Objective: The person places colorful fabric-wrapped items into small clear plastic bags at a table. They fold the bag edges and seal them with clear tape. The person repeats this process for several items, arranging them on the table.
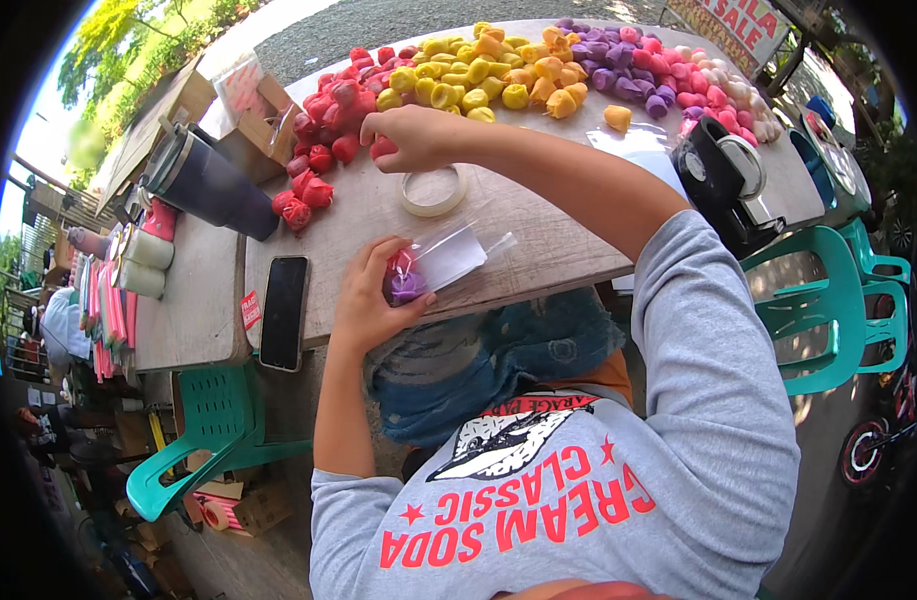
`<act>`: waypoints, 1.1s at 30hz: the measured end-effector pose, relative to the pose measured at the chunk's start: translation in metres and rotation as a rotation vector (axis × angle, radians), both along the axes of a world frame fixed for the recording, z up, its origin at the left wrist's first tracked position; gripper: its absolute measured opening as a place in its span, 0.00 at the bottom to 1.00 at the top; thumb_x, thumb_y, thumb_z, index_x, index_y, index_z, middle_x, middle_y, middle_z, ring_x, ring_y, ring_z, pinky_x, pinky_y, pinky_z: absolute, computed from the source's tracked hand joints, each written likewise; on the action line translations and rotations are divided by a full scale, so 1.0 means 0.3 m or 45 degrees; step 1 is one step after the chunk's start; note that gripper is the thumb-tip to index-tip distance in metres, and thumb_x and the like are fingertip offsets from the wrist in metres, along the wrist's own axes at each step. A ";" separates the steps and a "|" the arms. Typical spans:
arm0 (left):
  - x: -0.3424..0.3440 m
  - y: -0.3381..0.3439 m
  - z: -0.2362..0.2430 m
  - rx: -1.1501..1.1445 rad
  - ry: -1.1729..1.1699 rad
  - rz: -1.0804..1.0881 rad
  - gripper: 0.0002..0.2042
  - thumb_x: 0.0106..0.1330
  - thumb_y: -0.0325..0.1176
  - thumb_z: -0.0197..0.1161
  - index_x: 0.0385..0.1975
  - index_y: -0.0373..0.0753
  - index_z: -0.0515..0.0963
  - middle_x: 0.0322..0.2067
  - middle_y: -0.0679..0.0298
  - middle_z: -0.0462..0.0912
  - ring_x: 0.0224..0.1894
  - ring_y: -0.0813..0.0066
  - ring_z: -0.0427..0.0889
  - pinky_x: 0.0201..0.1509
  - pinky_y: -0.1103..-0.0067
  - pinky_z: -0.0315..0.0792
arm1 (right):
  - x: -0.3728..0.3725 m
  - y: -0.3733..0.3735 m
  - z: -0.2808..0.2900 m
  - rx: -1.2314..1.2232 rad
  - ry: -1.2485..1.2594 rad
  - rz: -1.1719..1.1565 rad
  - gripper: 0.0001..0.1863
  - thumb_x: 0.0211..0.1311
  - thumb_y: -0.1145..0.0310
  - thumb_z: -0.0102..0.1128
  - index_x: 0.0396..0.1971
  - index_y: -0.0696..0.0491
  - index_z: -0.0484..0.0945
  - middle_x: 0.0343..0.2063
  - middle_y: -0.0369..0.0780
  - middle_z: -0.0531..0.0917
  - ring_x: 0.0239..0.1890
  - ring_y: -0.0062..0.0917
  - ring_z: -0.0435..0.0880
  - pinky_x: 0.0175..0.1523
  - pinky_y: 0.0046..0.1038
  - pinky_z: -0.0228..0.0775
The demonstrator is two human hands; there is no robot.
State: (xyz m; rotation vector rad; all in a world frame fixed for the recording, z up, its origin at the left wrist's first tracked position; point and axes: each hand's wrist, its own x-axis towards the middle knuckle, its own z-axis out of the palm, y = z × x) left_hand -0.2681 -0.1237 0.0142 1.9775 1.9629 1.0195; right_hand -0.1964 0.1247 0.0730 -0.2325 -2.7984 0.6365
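My left hand (pixel 378 300) grips a clear plastic bag (pixel 473 245) near the table's front edge; inside are a white card (pixel 448 260), a purple flower (pixel 406 286) and a bit of red. My right hand (pixel 418 137) reaches across to the pile of red flowers (pixel 330 112), its fingers curled around a red flower (pixel 383 148). Below that hand lies a roll of clear tape (pixel 431 210). A black phone (pixel 284 310) lies left of my left hand on the wooden table (pixel 538 220).
Yellow (pixel 458 70), purple (pixel 618 70) and pink flowers (pixel 693 85) line the far side. A tumbler (pixel 208 185), boxes (pixel 168 110), rolls and tubes (pixel 143 265) occupy the left; a black appliance (pixel 713 190) sits right. Green chairs (pixel 818 310) flank the table.
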 end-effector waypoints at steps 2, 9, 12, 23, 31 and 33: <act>-0.011 -0.021 -0.004 0.000 -0.052 0.023 0.35 0.46 0.38 0.79 0.57 0.39 0.73 0.53 0.53 0.76 0.58 0.53 0.75 0.64 0.66 0.68 | 0.205 0.020 0.121 -0.411 0.134 -0.080 0.17 0.67 0.63 0.57 0.51 0.55 0.78 0.45 0.43 0.83 0.48 0.29 0.84 0.51 0.33 0.77; 0.016 -0.016 -0.009 0.039 0.090 0.089 0.34 0.47 0.37 0.77 0.57 0.40 0.73 0.54 0.54 0.76 0.57 0.52 0.74 0.63 0.63 0.67 | 1.195 0.257 0.311 -1.401 1.212 -0.585 0.16 0.70 0.59 0.58 0.50 0.53 0.78 0.47 0.45 0.81 0.50 0.27 0.84 0.52 0.28 0.80; 0.030 -0.011 -0.008 0.021 0.088 0.142 0.34 0.47 0.36 0.76 0.57 0.40 0.72 0.54 0.54 0.76 0.57 0.51 0.74 0.64 0.63 0.67 | 1.543 0.424 0.237 -1.169 1.285 -1.298 0.15 0.65 0.59 0.65 0.44 0.53 0.77 0.38 0.39 0.84 0.38 0.21 0.85 0.37 0.23 0.79; 0.086 -0.007 -0.022 0.089 0.249 0.210 0.33 0.49 0.39 0.74 0.57 0.39 0.72 0.53 0.52 0.76 0.56 0.49 0.75 0.62 0.62 0.68 | 1.799 0.854 -0.184 0.350 -0.254 -2.065 0.37 0.60 0.37 0.60 0.65 0.40 0.69 0.59 0.49 0.76 0.59 0.44 0.80 0.57 0.47 0.74; 0.081 0.014 -0.011 0.088 0.263 0.210 0.33 0.47 0.39 0.75 0.56 0.40 0.72 0.51 0.53 0.77 0.54 0.50 0.76 0.60 0.63 0.69 | 1.787 0.903 -0.166 0.317 -0.507 -2.021 0.35 0.59 0.40 0.58 0.63 0.44 0.70 0.56 0.52 0.80 0.58 0.49 0.80 0.58 0.48 0.73; 0.078 0.010 -0.015 0.064 0.244 0.224 0.34 0.46 0.39 0.76 0.57 0.42 0.73 0.52 0.55 0.78 0.55 0.52 0.76 0.62 0.64 0.68 | 1.810 0.874 -0.169 0.309 -0.397 -1.989 0.36 0.57 0.40 0.62 0.59 0.49 0.72 0.47 0.51 0.85 0.51 0.48 0.84 0.55 0.45 0.74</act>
